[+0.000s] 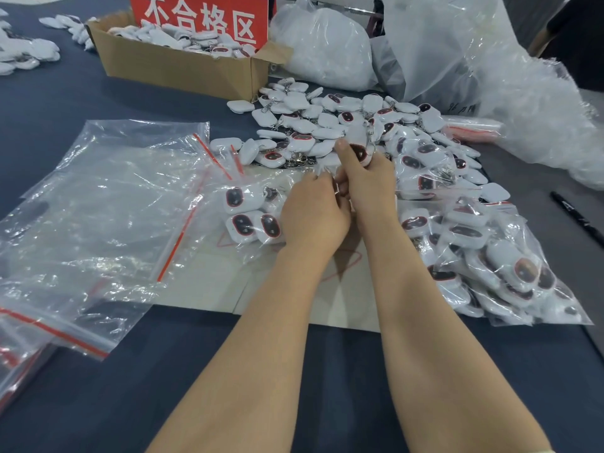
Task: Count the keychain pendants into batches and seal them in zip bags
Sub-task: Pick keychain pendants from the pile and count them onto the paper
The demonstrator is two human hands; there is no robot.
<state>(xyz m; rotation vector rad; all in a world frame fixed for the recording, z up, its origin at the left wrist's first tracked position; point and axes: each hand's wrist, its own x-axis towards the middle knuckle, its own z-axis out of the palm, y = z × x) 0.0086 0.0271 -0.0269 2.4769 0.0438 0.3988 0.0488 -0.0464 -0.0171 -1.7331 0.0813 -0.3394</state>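
Right hand grips a pendant, thumb and fingers curled round it, at the near edge of the loose pendants heaped mid-table. Left hand sits at the mouth of the open zip bag, which has a few pendants inside. Its fingers are curled under, and I can't tell what they hold.

Pendants look like small, light, rigid white shells with smooth faces and metal clasps, and the clasps will probably snag each other. Best to pinch the body, not the chain. The bag film is thin, limp and slippery, so take it by the red zip strip.

Filled bags lie to the right, empty bags to the left. Work sits on a cardboard sheet over the dark table. Behind are a cardboard box with a red sign and bulk plastic sacks. A marker lies far right.
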